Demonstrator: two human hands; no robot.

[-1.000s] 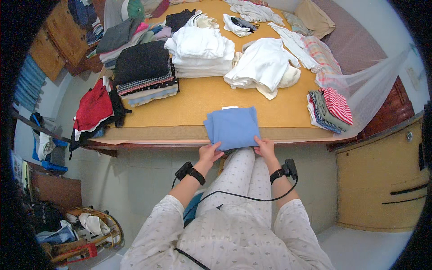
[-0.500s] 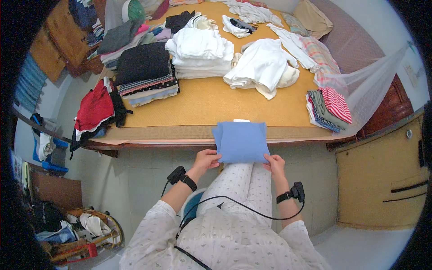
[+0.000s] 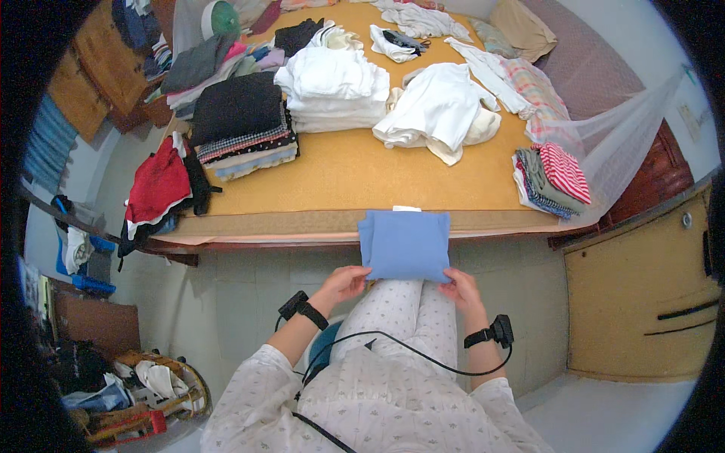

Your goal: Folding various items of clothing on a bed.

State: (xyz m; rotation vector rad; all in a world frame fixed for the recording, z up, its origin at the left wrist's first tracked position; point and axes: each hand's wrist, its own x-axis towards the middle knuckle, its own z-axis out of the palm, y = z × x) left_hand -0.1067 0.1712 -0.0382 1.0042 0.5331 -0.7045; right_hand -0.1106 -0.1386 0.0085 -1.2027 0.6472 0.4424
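Observation:
A folded blue cloth (image 3: pixel 405 245), a neat rectangle, lies between my hands at the near edge of the bed, above my knees. Its near left corner is pinched by my left hand (image 3: pixel 347 282), fingers closed. At the near right corner my right hand (image 3: pixel 461 289) grips it, thumb on top and the other fingers mostly tucked below. A small white piece (image 3: pixel 407 208) shows just past the cloth's far edge; I cannot make out what it is. Both wrists carry black straps with small boxes.
On the bed mat (image 3: pixel 332 181) stand a dark-topped clothes stack (image 3: pixel 236 109), white folded clothes (image 3: pixel 336 90), a loose white garment pile (image 3: pixel 438 109) and a small stack with a red-striped top (image 3: pixel 564 174). Red clothing (image 3: pixel 158 181) hangs over the left edge. A black cable (image 3: pixel 408 351) crosses my lap.
The blue cloth and both my hands have come slightly nearer to me. My grip on its near corners stays the same.

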